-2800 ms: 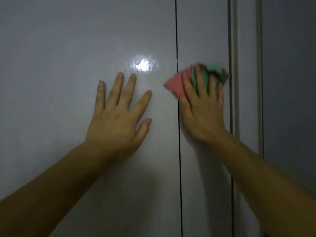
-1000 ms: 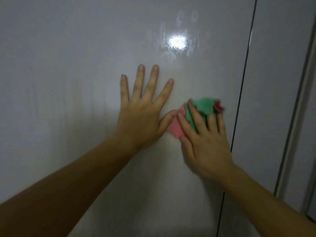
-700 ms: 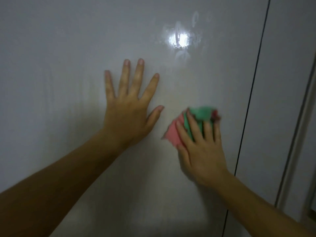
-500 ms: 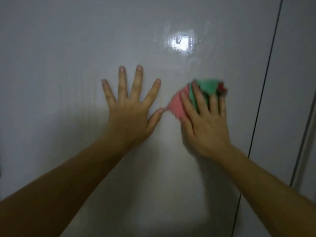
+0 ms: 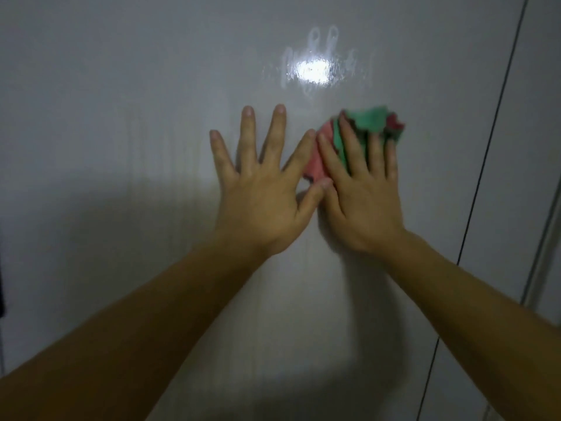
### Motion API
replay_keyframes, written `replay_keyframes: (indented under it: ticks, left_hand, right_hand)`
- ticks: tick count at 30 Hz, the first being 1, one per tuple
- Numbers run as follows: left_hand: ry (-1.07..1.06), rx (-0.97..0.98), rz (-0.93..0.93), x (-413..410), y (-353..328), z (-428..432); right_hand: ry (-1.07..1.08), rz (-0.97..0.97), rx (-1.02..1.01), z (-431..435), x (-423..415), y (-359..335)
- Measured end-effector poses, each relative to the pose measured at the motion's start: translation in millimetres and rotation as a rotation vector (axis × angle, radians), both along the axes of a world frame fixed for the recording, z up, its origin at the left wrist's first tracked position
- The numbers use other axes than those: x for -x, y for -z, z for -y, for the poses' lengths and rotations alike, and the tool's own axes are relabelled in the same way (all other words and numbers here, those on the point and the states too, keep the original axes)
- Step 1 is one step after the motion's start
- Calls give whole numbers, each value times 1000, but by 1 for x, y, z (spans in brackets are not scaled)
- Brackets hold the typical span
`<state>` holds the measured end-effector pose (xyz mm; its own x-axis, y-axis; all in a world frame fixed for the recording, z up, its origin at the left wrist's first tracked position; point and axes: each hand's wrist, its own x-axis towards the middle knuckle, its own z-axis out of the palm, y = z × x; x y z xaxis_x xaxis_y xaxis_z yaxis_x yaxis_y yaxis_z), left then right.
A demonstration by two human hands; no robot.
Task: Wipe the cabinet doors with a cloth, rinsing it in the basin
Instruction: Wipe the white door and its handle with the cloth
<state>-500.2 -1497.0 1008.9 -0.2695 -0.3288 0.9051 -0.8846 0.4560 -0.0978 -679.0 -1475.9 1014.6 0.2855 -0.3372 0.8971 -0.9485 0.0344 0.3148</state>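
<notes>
Grey-white and glossy, the door (image 5: 121, 147) has both hands on it. The left hand (image 5: 261, 205) lies flat, with the fingers straight and spread, and holds nothing; it only steadies the body. Its thumb tip is at the red edge of the cloth (image 5: 373, 124), a crumpled red and green piece pressed to the door just to the right. The right hand (image 5: 364, 205) covers the cloth with straight, spread fingers and pushes it against the panel; it does not clench it.

The step in hand, I judge, is wiping this door. To do it well, the right hand should press evenly and go in overlapping strokes. The left hand should stay out of the path, because a bare palm leaves new marks on such gloss. The cloth is bunched, so spreading it wider would cover more. The basin is not in view.

Above the hands a glare (image 5: 312, 71) shows wet streaks, perhaps finger marks, which need a pass. Further right a dark seam (image 5: 485, 147) divides this door from the next door (image 5: 528, 117), and a pale frame (image 5: 540, 253) stands at the edge. The room is dim.
</notes>
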Motion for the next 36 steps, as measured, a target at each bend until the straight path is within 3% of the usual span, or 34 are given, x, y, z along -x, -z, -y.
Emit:
replay_keyframes:
  ticks: [3, 7, 9, 11, 15, 22, 26, 31, 36]
  left_hand:
    - [51, -54, -38, -4, -5, -6]
    - [157, -19, -31, -27, 3, -7]
    - [165, 42, -23, -44, 11, -2]
    - [133, 72, -33, -65, 15, 7]
    - [13, 93, -97, -105, 15, 25]
    - [-116, 108, -68, -150, 25, 37]
    - [-120, 88, -50, -156, 27, 44]
    - [-100, 125, -58, -157, 28, 47]
    - [-68, 116, -69, -159, 28, 44]
  right_hand:
    - [-13, 19, 25, 3, -16, 3]
    - [-58, -216, -94, 1, -25, 89]
    - [-50, -297, -96, 1, -24, 87]
    - [-33, -267, -29, 6, -34, 47]
    - [-11, 15, 71, 17, -66, -18]
    - [-34, -248, -102, 9, -78, 95]
    - [-35, -285, -90, 9, -81, 57]
    - [-11, -92, 35, 26, -114, -24]
    - [-58, -255, -57, 19, -114, 53]
